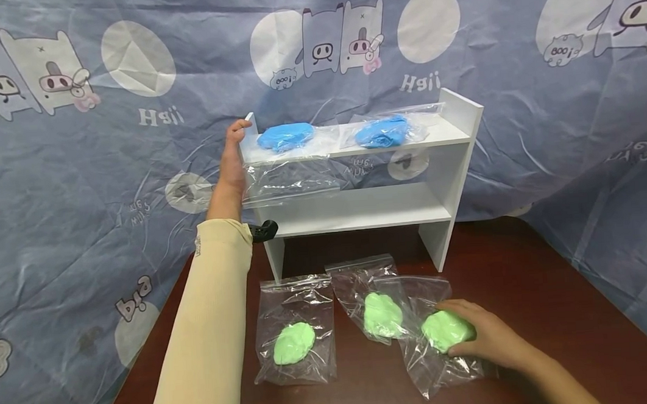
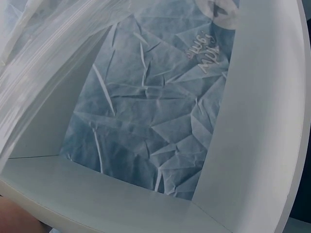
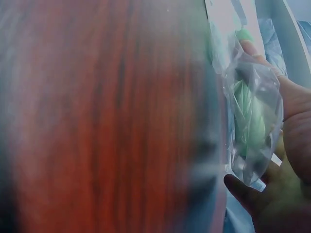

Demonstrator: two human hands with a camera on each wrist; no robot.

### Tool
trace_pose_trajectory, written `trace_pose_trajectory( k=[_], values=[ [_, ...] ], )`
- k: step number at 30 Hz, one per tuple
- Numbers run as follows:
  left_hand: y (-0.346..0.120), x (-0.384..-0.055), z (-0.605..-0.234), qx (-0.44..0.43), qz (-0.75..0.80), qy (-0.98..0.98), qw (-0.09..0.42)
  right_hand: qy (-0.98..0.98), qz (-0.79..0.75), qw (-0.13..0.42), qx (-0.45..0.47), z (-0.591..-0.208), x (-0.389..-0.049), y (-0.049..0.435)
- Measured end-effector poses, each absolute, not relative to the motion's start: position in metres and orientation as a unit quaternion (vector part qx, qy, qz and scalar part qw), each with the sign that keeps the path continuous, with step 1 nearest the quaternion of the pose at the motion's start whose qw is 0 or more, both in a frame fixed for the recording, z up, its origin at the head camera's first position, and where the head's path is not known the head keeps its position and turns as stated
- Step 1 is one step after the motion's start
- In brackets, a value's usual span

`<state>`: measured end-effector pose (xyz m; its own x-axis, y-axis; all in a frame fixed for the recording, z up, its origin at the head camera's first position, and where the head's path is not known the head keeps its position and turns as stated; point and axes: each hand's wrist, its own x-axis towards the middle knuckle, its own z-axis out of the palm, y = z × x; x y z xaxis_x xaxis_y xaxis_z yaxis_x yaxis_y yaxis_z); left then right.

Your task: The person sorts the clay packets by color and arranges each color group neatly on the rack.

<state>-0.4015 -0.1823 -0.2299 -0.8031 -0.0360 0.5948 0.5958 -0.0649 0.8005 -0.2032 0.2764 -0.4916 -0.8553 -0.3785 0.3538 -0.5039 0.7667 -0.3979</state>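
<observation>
A white two-tier shelf [image 1: 357,215] stands on the table. My left hand [image 1: 233,161] is at its left side panel, with bent fingertips over the panel's upper edge; the thumb is hidden. On the top tier lie two clear zip bags of blue clay, one at left [image 1: 286,137] and one at right [image 1: 382,132]. The left bag's clear part [image 1: 295,179] hangs over the front, beside my left hand. My right hand [image 1: 486,334] grips a zip bag of light green clay [image 1: 442,330] at the front right, with thumb and fingers on either side of the lump.
Two more bags of green clay, one at left [image 1: 294,344] and one in the middle [image 1: 381,315], lie on the dark red-brown table [image 1: 547,275]. The middle bag overlaps the gripped one. A blue-grey patterned cloth [image 1: 150,150] hangs behind and at both sides.
</observation>
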Motion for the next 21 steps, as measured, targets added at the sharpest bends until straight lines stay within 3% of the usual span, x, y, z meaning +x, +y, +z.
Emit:
trace_pose_trajectory(
  k=[21],
  values=[
    [-0.182,-0.402,-0.229,-0.221,-0.698,-0.641,0.231,-0.925,0.227,0.201,0.227,-0.431,-0.202,0.265]
  ],
)
